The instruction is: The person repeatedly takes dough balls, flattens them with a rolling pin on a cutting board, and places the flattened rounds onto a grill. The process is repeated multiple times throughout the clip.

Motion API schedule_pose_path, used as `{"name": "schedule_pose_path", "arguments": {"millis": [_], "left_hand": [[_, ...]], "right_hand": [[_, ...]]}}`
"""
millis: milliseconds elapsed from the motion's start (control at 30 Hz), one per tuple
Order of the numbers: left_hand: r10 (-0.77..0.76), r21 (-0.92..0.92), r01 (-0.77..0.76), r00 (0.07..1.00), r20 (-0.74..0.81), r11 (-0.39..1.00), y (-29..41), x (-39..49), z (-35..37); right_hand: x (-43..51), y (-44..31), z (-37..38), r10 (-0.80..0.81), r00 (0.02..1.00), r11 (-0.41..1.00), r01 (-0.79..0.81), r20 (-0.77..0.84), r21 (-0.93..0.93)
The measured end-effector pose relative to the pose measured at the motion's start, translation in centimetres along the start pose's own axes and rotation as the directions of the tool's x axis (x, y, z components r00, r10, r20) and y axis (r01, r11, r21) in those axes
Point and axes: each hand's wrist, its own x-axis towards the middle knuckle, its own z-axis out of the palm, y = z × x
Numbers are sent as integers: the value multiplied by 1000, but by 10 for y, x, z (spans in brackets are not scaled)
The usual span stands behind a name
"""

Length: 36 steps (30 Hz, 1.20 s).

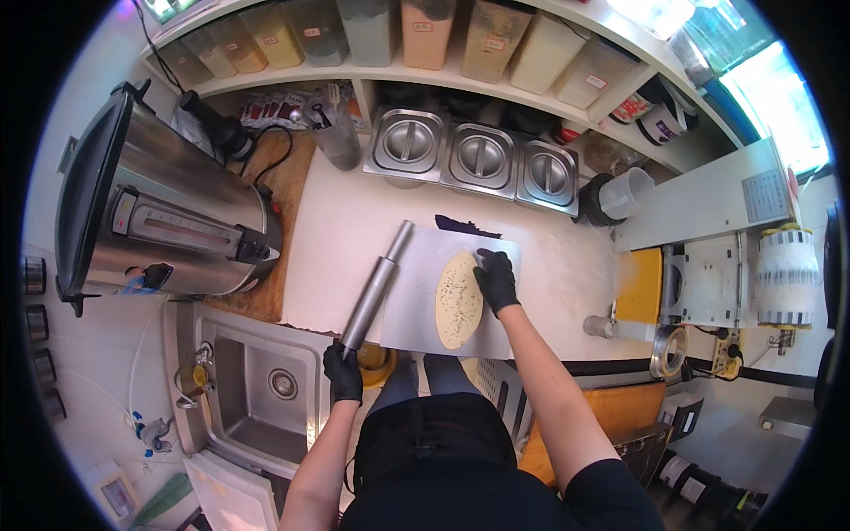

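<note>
My left hand [343, 377], in a black glove, grips the lower handle of a stainless steel rolling pin [369, 302]. The pin slants up and away, over the left edge of a thin grey metal sheet [408, 312] on the white worktop. On that sheet lies a long oval of pale rolled dough [458, 302] dotted with dark seeds. My right hand [498, 282], also gloved in black, is at the dough's upper right edge, thumb and forefinger apart. Whether its fingertips press on the dough or the sheet is hard to tell.
Three lidded steel containers [480, 156] line the back of the white worktop [332, 219], below a shelf of plastic bins [428, 33]. A steel urn [179, 212] stands left on a wooden board, above a sink [262, 378]. Flour dusts the right side, near a clear shaker [601, 326].
</note>
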Motion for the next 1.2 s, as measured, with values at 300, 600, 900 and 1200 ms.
{"name": "schedule_pose_path", "arguments": {"millis": [300,600,900,1200], "left_hand": [[-174,-84,168,982,-70,982,-8,12,25],[-131,-27,130,990,-42,991,1,43,41],[48,120,-29,986,-158,992,24,47,23],[401,-469,-303,908,124,830,87,39,13]], "right_hand": [[17,-31,37,90,995,956,-95,-32,-276],[46,-20,40,210,976,896,-170,54,-410],[13,-32,23,6,998,917,23,70,-398],[-97,-78,-59,-185,939,972,219,290,-87]]}}
